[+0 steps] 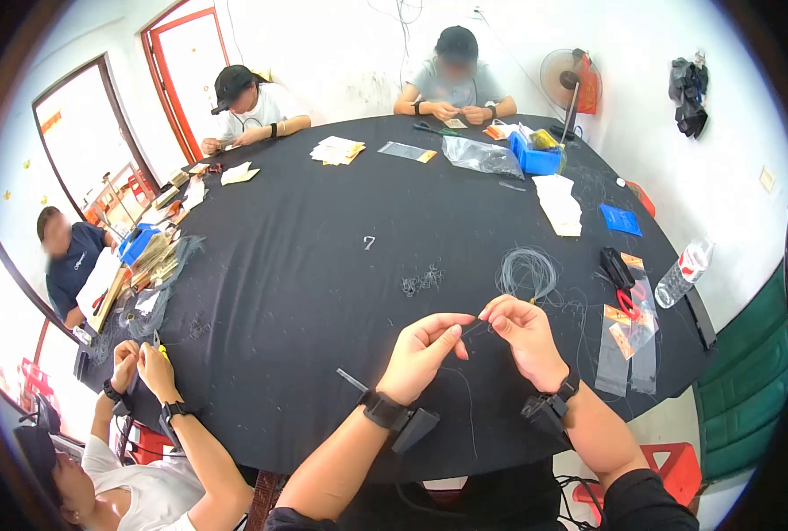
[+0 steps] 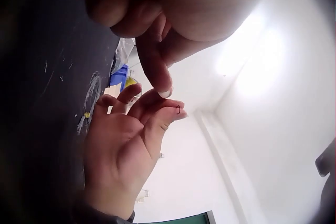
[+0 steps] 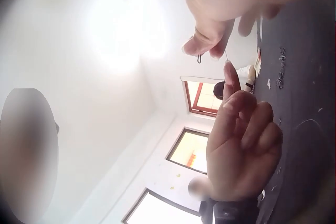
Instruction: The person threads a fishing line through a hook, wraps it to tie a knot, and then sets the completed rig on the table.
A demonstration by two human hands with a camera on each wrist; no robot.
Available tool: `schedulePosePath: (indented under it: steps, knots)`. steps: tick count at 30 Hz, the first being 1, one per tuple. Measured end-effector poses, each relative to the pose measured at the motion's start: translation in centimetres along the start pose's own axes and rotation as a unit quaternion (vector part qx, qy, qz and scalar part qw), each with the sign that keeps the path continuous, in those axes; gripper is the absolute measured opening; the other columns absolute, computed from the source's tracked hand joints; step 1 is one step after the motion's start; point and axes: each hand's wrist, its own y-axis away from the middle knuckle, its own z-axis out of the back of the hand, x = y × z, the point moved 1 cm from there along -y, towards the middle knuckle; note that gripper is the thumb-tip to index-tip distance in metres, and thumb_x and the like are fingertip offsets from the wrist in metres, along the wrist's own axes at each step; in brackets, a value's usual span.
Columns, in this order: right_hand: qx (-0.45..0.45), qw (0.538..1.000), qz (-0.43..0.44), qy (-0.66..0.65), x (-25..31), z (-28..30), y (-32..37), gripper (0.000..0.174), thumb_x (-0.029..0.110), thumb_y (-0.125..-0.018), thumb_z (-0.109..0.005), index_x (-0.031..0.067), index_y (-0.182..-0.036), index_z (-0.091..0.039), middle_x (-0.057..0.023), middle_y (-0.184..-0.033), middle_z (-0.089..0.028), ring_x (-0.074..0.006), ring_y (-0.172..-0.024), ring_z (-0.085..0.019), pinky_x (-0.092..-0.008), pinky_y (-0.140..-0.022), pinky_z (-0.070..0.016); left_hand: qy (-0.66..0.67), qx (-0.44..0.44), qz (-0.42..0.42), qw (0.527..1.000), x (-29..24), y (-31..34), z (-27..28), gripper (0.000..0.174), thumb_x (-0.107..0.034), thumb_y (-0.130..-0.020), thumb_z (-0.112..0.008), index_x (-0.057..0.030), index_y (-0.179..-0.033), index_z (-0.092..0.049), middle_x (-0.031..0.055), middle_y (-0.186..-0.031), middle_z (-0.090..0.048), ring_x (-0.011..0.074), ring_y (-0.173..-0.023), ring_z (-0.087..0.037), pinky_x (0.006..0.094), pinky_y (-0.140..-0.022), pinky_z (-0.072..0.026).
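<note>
My right hand point(image 1: 527, 343) pinches a tiny dark hook point(image 2: 178, 109) between thumb and forefinger; its bent end shows past the fingertips in the right wrist view. Close beside it, my left hand point(image 1: 422, 356) has its forefinger stretched toward the right fingertips, with the thumb against the other, curled fingers point(image 3: 254, 119). A thin clear line point(image 3: 227, 55) runs between the two hands, and a loose length of line point(image 1: 472, 398) hangs down over the black cloth. How the line lies inside the left fingers is partly hidden.
Beyond my hands lie a coil of line point(image 1: 529, 273) and a small tangle of dark bits point(image 1: 422, 280). At the right are red-handled scissors point(image 1: 629, 303), packets point(image 1: 614, 354) and a bottle point(image 1: 682, 276). Several people work around the black table point(image 1: 305, 265).
</note>
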Motion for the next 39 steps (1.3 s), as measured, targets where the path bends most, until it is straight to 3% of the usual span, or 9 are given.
schedulePosePath:
  steps: [3, 6, 9, 12, 18, 24, 33, 36, 39]
  knots:
    - [0.000, 1.000, -0.001, 0.010, 0.0, -0.1, 0.2, 0.007, 0.010, -0.090, -0.071, 0.0039, -0.087, -0.070, -0.0047, -0.100, -0.065, -0.0127, -0.095, -0.058, -0.0275, -0.088, -0.0443, -0.033, 0.025, 0.017, 0.999, 0.5, -0.2, 0.6, 0.028, -0.015, -0.101, -0.054, -0.0018, -0.123, -0.063, 0.0047, -0.088, -0.069, 0.0072, -0.083, -0.061, 0.0230, -0.076, -0.0458]
    - [0.009, 0.994, 0.033, 0.100, 0.3, -0.5, 0.4, 0.006, 0.010, -0.087, -0.073, 0.0045, -0.084, -0.071, -0.0034, -0.097, -0.068, -0.0138, -0.095, -0.058, -0.0281, -0.087, -0.0441, -0.125, -0.029, -0.051, 0.990, 1.8, -0.4, 0.6, 0.032, -0.018, -0.102, -0.050, -0.0018, -0.128, -0.061, 0.0079, -0.106, -0.070, 0.0082, -0.087, -0.063, 0.0238, -0.076, -0.0491]
    - [0.027, 0.976, 0.084, 0.199, 0.2, -0.9, 0.4, 0.007, 0.011, -0.083, -0.076, 0.0051, -0.082, -0.072, -0.0017, -0.093, -0.070, -0.0147, -0.096, -0.057, -0.0293, -0.087, -0.0440, -0.134, 0.005, -0.116, 0.984, 2.3, -0.9, 1.0, 0.036, -0.020, -0.103, -0.049, -0.0001, -0.132, -0.058, 0.0097, -0.116, -0.067, 0.0143, -0.109, -0.062, 0.0301, -0.093, -0.0482]
    - [0.029, 0.972, 0.091, 0.214, -0.3, -1.2, 0.6, 0.008, 0.012, -0.081, -0.077, 0.0055, -0.082, -0.072, -0.0007, -0.092, -0.071, -0.0148, -0.097, -0.057, -0.0303, -0.087, -0.0441, 0.081, 0.036, 0.009, 0.996, 1.8, -0.2, -0.4, 0.037, -0.021, -0.103, -0.049, -0.0005, -0.133, -0.058, 0.0053, -0.107, -0.069, 0.0092, -0.090, -0.063, 0.0238, -0.077, -0.0493]
    - [-0.002, 0.992, 0.042, 0.115, -0.3, -1.2, 0.8, 0.008, 0.011, -0.085, -0.075, 0.0045, -0.084, -0.072, -0.0033, -0.097, -0.069, -0.0150, -0.098, -0.057, -0.0303, -0.086, -0.0452, -0.045, 0.002, 0.013, 0.999, 0.5, 0.0, -0.3, 0.031, -0.022, -0.102, -0.054, -0.0017, -0.121, -0.067, -0.0037, -0.082, -0.064, 0.0007, -0.062, -0.044, 0.0171, -0.053, -0.0319]
    - [-0.011, 1.000, 0.010, 0.018, -0.3, -0.1, 0.6, 0.011, 0.015, -0.091, -0.071, 0.0037, -0.090, -0.070, -0.0038, -0.105, -0.065, -0.0107, -0.094, -0.058, -0.0263, -0.084, -0.0458, -0.055, 0.027, -0.020, 0.998, 1.2, -0.3, -0.2, 0.024, -0.020, -0.099, -0.060, -0.0012, -0.109, -0.072, -0.0043, -0.080, -0.062, 0.0026, -0.069, -0.049, 0.0188, -0.062, -0.0386]
    - [-0.053, 0.998, 0.004, -0.015, -0.6, 1.0, 0.2, 0.013, 0.017, -0.092, -0.071, 0.0044, -0.094, -0.070, -0.0044, -0.102, -0.067, -0.0108, -0.096, -0.059, -0.0254, -0.088, -0.0446, -0.073, 0.014, -0.020, 0.997, 0.7, -0.4, 0.4, 0.024, -0.020, -0.100, -0.058, -0.0030, -0.110, -0.072, -0.0035, -0.079, -0.062, 0.0038, -0.074, -0.051, 0.0204, -0.069, -0.0431]
    - [-0.042, 0.999, 0.003, -0.009, -0.5, 0.7, 0.4, 0.011, 0.015, -0.091, -0.071, 0.0041, -0.093, -0.070, -0.0044, -0.101, -0.067, -0.0111, -0.095, -0.059, -0.0263, -0.088, -0.0452, -0.130, 0.016, 0.077, 0.988, -0.4, 0.0, 0.5, 0.025, -0.019, -0.100, -0.055, -0.0046, -0.111, -0.072, 0.0021, -0.091, -0.068, 0.0076, -0.084, -0.057, 0.0238, -0.079, -0.0463]
    - [-0.017, 0.999, 0.004, 0.033, 0.2, -0.3, 0.7, 0.009, 0.012, -0.090, -0.071, 0.0038, -0.089, -0.071, -0.0049, -0.099, -0.067, -0.0118, -0.095, -0.059, -0.0272, -0.088, -0.0458, -0.304, -0.039, -0.084, 0.948, 0.6, 0.0, 0.3, 0.029, -0.018, -0.101, -0.052, -0.0051, -0.119, -0.069, 0.0081, -0.111, -0.068, 0.0144, -0.102, -0.061, 0.0293, -0.093, -0.0460]
